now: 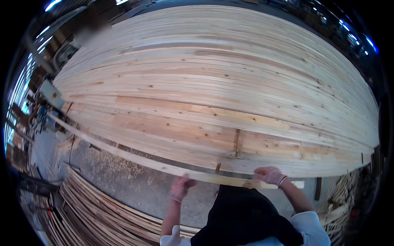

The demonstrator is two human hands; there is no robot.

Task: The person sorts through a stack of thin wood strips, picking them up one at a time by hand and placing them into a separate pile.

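Note:
A long, narrow wooden strip point(152, 166) runs across in front of my body, from the far left to just past my right hand. My left hand point(180, 188) is closed at the strip's near edge, its fingertips against the wood. Further right, my right hand point(269, 175) curls over the strip close to its right end, palm down. Both hands seem to wear thin, pale gloves. Beyond the strip spreads a broad, layered stack of pale, knotty boards point(225, 90), a narrow gap away from it on the left.
Many thin wooden strips point(94, 201) lie in a pile at the lower left. Sawdust point(119, 168) covers part of the grey floor. Scrap slats point(338, 197) are heaped at the lower right. A pale machine box point(50, 95) stands at the far left.

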